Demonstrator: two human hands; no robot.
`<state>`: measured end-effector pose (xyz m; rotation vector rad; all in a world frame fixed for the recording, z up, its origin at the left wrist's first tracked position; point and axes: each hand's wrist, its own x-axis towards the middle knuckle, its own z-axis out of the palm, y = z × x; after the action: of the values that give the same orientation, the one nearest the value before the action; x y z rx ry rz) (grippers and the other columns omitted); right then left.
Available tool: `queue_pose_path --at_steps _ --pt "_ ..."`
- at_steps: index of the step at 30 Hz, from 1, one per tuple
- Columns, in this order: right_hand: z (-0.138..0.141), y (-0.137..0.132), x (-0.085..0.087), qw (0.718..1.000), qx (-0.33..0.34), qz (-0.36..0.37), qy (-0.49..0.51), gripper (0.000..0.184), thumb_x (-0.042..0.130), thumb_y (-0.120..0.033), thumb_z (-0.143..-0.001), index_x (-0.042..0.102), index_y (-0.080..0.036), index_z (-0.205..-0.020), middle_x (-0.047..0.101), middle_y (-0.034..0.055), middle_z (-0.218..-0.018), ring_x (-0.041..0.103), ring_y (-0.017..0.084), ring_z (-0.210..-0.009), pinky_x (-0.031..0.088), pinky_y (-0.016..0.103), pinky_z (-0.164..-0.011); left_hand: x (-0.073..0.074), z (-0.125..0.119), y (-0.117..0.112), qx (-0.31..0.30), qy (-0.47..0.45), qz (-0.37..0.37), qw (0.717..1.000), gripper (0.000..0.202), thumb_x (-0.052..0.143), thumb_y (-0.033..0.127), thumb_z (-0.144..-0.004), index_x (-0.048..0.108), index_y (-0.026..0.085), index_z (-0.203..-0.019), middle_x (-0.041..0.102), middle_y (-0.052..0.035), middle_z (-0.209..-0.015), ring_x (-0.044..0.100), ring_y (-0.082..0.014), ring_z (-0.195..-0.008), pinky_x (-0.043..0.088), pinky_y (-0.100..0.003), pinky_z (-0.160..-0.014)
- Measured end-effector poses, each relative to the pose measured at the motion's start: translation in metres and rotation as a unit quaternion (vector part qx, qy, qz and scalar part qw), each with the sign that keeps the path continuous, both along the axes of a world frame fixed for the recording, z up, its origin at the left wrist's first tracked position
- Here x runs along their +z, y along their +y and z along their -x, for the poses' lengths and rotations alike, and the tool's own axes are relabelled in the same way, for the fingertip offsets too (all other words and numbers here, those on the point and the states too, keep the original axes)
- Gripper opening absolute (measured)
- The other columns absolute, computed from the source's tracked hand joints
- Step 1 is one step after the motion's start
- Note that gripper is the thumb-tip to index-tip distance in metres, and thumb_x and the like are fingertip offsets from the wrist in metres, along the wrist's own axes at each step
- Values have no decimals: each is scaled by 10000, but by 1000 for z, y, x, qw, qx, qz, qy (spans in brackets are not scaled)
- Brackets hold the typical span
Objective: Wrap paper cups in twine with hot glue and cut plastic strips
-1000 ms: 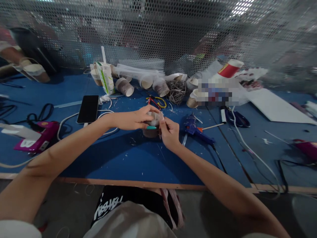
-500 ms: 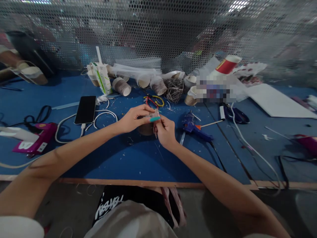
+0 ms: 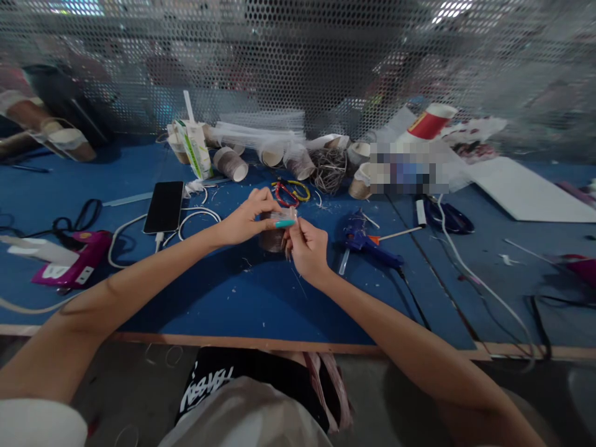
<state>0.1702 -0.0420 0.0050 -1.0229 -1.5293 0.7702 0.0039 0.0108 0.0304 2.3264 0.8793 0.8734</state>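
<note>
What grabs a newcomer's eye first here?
Likely the bright turquoise nail on the left hand's thumb, at center, where that hand and the right hand hold a small brown round cup. Next, the purple plastic glue gun at the picture's left and the dark-blue glue gun lying right of the hands, both on the blue tabletop.

Dim o/all, glare top R thru mesh (image 3: 298, 68). Soft shadows on bench (image 3: 223, 313). Edges stretched, bkgd blurry.
</note>
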Motion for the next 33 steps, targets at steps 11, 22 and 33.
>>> queue_pose_path --at_steps 11,22,33 --pt "1 -5 -2 999 4 -22 -26 417 439 -486 -899 501 -199 -602 483 -37 -428 457 79 -355 373 218 -391 9 -3 -8 -61 -73 133 987 332 611 477 -773 603 159 -681 580 7 -659 478 -98 -618 428 -264 -678" --pt "1 -8 -5 1000 6 -6 -2 422 458 -526 -880 495 -198 -617 515 -36 -453 463 73 -345 379 211 -373 2 -7 -12 -34 -130 109 985 384 635 540 -714 593 179 -591 564 37 -568 438 -92 -570 398 -393 -1016" --pt "7 -6 -4 985 -24 25 169 474 421 -638 -852 435 -231 -610 463 -54 -403 443 86 -312 357 228 -316 -7 -5 -5 -49 -157 102 981 260 675 387 -725 597 180 -589 550 47 -563 527 -107 -635 349 -410 -1090"
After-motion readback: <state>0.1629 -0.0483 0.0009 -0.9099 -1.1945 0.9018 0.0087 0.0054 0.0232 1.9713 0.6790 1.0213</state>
